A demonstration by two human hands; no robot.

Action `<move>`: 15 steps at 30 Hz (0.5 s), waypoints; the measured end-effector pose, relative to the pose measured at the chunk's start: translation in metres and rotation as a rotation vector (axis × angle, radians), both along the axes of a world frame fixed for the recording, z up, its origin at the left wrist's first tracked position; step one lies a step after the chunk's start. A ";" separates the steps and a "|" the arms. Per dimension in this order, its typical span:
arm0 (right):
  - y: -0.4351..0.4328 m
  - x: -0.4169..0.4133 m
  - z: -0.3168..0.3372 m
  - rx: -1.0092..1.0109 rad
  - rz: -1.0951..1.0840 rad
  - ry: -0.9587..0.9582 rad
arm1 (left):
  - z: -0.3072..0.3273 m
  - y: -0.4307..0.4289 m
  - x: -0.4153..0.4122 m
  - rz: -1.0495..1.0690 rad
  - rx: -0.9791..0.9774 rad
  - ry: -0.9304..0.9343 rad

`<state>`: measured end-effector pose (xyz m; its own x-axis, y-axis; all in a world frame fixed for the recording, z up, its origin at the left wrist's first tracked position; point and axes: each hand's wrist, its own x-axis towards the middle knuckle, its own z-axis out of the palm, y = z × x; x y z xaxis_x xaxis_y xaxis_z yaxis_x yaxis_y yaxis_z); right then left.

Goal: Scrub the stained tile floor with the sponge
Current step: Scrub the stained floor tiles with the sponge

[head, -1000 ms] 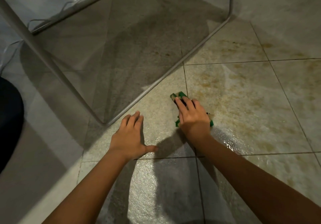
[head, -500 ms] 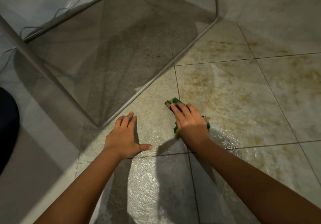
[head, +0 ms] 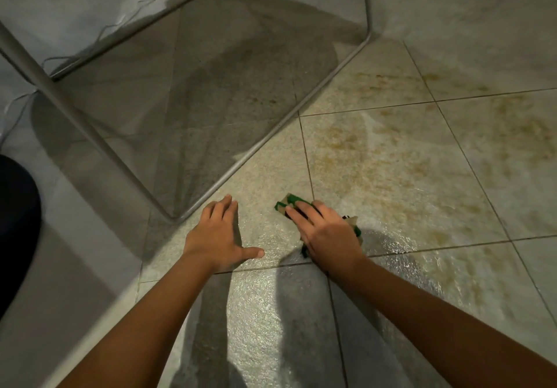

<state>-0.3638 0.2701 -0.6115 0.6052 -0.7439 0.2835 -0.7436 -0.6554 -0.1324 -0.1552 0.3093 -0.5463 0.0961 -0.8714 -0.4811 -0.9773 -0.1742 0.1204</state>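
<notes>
A green sponge (head: 287, 202) lies on the wet tile floor under my right hand (head: 325, 231), which presses flat on it with fingers stretched out; only its green corners show around the hand. My left hand (head: 217, 231) rests open on the tile just to the left, fingers spread, thumb out. Brown-yellow stains (head: 391, 161) cover the tiles ahead and to the right of the sponge. The tile nearest me shines wet.
A thin metal furniture frame (head: 256, 149) runs diagonally across the floor just beyond my left hand, with a slanted leg (head: 60, 101) at left. White cables (head: 120, 23) trail at the back left. A dark rounded object (head: 15, 222) sits at the left edge.
My right hand has drawn the sponge back toward me, closer to the grout line. The left hand stays planted on the tile. The view has tilted slightly.
</notes>
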 end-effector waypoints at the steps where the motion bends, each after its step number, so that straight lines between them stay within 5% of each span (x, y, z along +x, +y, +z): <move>1: -0.004 -0.001 0.001 -0.012 -0.042 -0.036 | 0.001 -0.001 -0.001 -0.001 0.014 -0.002; 8: 0.013 -0.040 0.002 0.018 -0.204 0.011 | 0.005 0.007 -0.025 -0.051 -0.008 0.032; 15: 0.038 -0.046 0.001 -0.011 0.008 -0.065 | -0.011 0.024 -0.081 -0.039 0.012 0.057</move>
